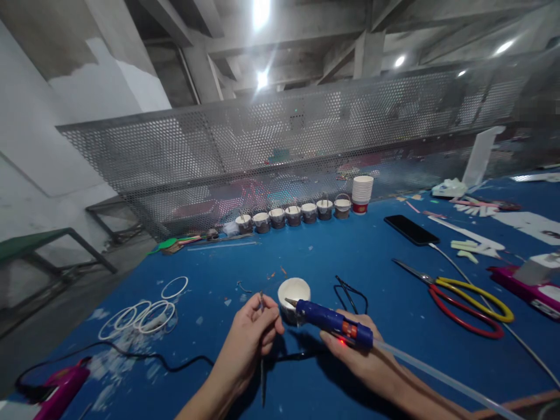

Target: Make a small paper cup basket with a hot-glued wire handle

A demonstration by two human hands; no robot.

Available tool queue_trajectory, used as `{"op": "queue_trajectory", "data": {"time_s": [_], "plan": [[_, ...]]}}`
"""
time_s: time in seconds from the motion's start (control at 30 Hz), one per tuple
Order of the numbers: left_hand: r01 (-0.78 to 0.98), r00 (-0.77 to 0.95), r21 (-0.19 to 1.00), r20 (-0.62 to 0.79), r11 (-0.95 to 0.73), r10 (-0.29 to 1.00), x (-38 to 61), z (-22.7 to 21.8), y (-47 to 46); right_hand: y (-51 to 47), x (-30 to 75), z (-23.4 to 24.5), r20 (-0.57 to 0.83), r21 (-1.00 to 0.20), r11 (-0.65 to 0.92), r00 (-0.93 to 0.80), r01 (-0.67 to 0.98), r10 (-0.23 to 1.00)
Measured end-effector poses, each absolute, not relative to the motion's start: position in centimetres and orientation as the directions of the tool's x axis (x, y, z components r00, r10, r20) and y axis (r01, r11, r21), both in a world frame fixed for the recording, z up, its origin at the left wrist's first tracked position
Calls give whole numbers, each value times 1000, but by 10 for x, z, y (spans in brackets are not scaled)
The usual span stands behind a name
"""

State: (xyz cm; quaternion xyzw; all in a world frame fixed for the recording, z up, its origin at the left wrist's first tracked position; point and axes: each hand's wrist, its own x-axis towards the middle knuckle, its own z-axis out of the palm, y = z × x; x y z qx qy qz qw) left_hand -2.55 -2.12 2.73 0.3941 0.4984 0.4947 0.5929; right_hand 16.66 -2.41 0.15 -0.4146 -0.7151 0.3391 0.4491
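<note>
My right hand (356,350) grips a blue glue gun (335,321) with a clear glue stick trailing from its back; its nozzle points at a small white cup (294,293) on the blue table (359,256). My left hand (251,338), just left of the cup, pinches a thin dark stick (262,350) between closed fingers. A black wire piece (350,294) lies right of the cup.
Several white rings (149,312) lie at the left. A row of small filled cups (293,216) and a cup stack (362,194) stand by the perforated metal screen. Scissors (464,294), a phone (411,229), a pink glue gun (61,388) with black cord.
</note>
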Motion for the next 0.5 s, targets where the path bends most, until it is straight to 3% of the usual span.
{"op": "queue_trajectory", "data": {"time_s": [0.23, 0.5], "plan": [[-149, -31, 967, -212, 205, 977, -23, 24, -23, -24, 166, 2, 398, -846, 461, -260, 268, 880], [-364, -2, 899, -263, 244, 965, -22, 30, -24, -25, 167, 0, 442, -821, 496, -235, 284, 866]]}}
